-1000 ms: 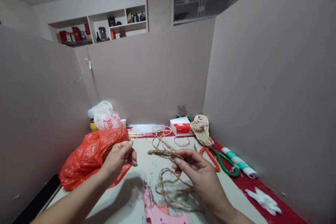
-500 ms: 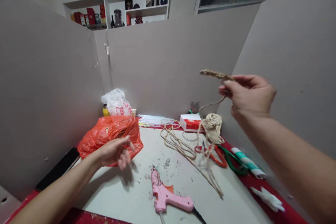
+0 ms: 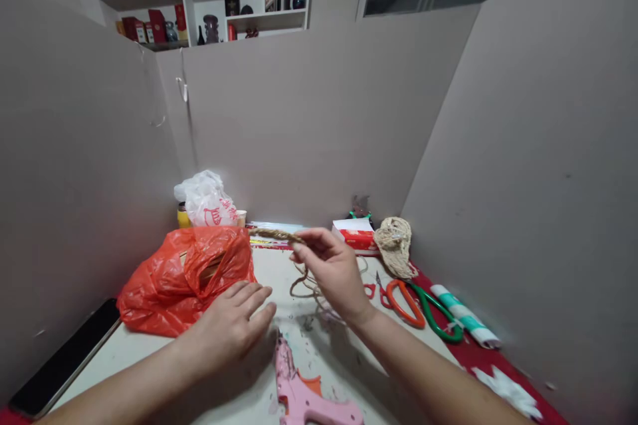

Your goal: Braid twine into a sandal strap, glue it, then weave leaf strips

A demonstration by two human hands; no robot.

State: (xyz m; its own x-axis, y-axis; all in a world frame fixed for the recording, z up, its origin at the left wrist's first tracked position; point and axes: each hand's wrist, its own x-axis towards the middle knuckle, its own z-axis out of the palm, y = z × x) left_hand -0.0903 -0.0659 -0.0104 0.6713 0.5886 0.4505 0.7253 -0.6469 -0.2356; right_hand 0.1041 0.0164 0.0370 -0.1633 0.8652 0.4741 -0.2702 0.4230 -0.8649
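1. Right hand (image 3: 333,272): grip pinched on one cord (image 3: 274,234), above the surface (image 3: 272,272).
2. Left hand (image 3: 236,319): grip loosely spread, holding nothing visible, near one red bag (image 3: 164,285).
3. One glue gun (image 3: 294,390), on the surface.

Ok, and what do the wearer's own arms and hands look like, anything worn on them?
The left hand and right hand are bare, with no gloves, rings or watch to be seen. The left forearm and right forearm are bare too; no sleeve shows in the picture. Nail details are too small to tell.
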